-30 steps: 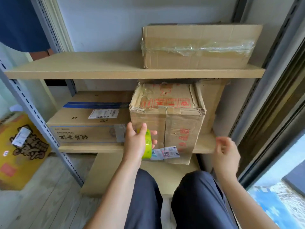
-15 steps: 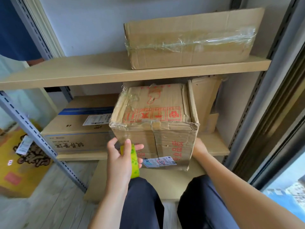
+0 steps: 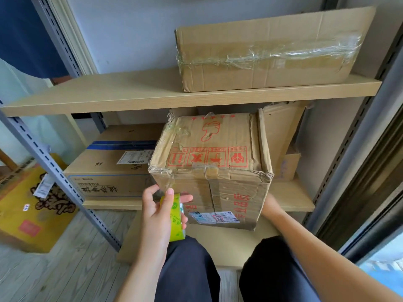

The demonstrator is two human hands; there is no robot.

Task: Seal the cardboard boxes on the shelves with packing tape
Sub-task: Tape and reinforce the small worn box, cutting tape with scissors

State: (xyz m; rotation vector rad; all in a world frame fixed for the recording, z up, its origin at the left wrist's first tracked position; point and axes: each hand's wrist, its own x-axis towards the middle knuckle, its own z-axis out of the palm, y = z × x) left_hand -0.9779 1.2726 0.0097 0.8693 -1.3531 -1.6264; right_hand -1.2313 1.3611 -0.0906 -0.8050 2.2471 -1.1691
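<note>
A worn cardboard box with red print [image 3: 218,168] juts out over the front edge of the middle shelf [image 3: 290,199], tilted toward me. My left hand [image 3: 159,214] grips a yellow-green roll of packing tape [image 3: 176,216] at the box's lower left corner. My right hand [image 3: 270,203] is pressed against the box's right side, its fingers hidden behind the box. A long box wrapped in clear tape [image 3: 268,51] rests on the upper shelf [image 3: 122,92]. A flat box with a blue stripe [image 3: 113,164] lies to the left on the middle shelf.
Folded cardboard [image 3: 281,131] leans behind the red-print box on the right. A yellow printed box [image 3: 30,205] sits on the wooden floor at left, past the grey metal upright [image 3: 54,168]. My knees [image 3: 218,269] are directly below the box. A window frame [image 3: 370,171] runs along the right.
My right hand has gone from hanging free in the air to the box's right side. The box has come forward off the shelf edge. My left hand and the tape roll dropped slightly.
</note>
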